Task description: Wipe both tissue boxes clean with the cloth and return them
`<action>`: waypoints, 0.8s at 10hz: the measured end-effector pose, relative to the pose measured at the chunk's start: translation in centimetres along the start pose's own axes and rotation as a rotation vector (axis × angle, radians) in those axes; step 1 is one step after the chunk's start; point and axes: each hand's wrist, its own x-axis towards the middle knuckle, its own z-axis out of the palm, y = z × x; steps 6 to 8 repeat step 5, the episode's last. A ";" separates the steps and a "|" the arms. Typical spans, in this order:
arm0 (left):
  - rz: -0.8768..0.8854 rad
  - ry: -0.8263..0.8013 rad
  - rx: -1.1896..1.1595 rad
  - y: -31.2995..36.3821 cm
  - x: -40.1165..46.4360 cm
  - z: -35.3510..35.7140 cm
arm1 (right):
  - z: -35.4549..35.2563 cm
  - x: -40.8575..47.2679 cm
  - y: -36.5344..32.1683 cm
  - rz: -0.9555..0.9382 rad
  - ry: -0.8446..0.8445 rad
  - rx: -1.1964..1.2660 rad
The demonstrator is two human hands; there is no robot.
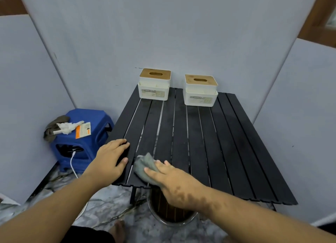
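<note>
Two white tissue boxes with wooden lids stand at the far edge of the black slatted table (227, 142): the left box (154, 85) and the right box (200, 91), both upright and apart. A grey cloth (144, 165) lies crumpled near the table's front left corner. My right hand (169, 179) rests on the cloth with its fingers laid flat over it. My left hand (111, 157) lies flat on the table's left edge, holding nothing. Both hands are far from the boxes.
A blue plastic stool (85, 142) stands left of the table, carrying a dark rag, crumpled white tissue and an orange-white packet. A white cable hangs by it. A round bin (172, 215) sits under the table's front edge. Grey panels wall in the table on three sides.
</note>
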 end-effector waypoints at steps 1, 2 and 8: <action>-0.015 -0.014 0.001 0.1 0.1 -0.2 | -1.9 -2.9 4.8 0.225 0.040 0.020; -0.035 -0.041 0.019 0.4 0.1 -0.5 | -4.8 -6.3 11.2 0.566 0.123 -0.011; -0.043 -0.047 0.054 0.9 0.4 -0.7 | -6.4 -15.0 15.4 0.898 0.369 -0.099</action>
